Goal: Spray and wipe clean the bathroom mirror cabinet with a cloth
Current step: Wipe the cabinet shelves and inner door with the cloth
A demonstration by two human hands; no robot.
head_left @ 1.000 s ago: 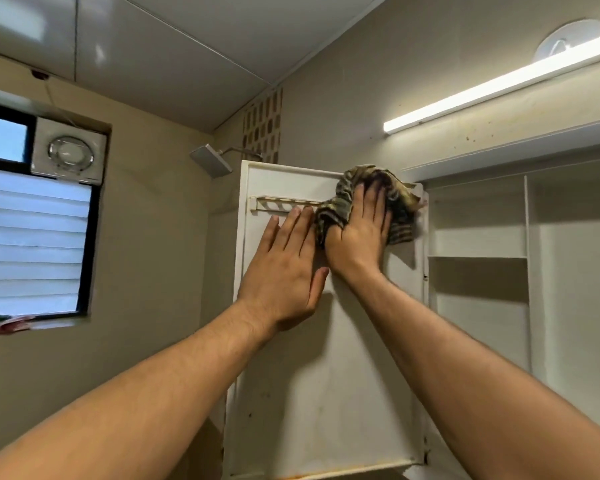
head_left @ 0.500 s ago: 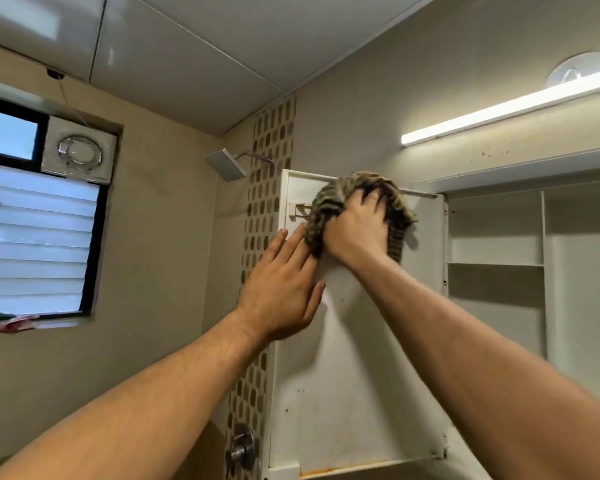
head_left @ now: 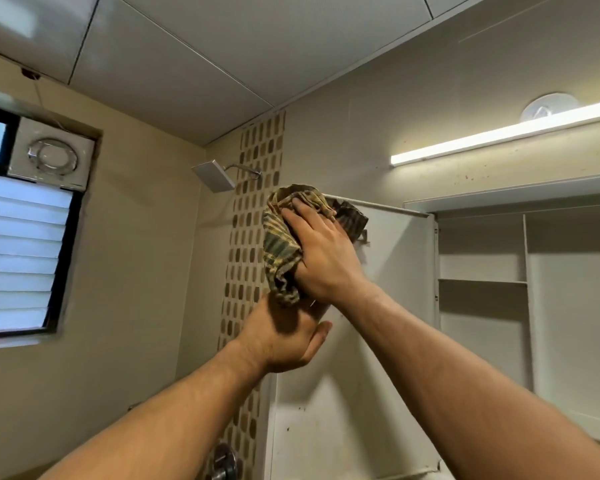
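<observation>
R hand [head_left: 321, 252] was closed on the bunched striped cloth [head_left: 281, 251], pressing it against the top outer corner of the open cabinet door [head_left: 395, 271], inner face toward the camera. L hand [head_left: 288, 336] sat just below, fingers flat w/ nothing gripped, prob. bracing the door edge; part of it hid under the cloth. Step in hand looked like wiping the door's inside, upper part. Specks showed lower down [head_left: 300, 408], so next move likely calls for working downward while the door's steadied. Shelves [head_left: 482, 281] inside were bare.
</observation>
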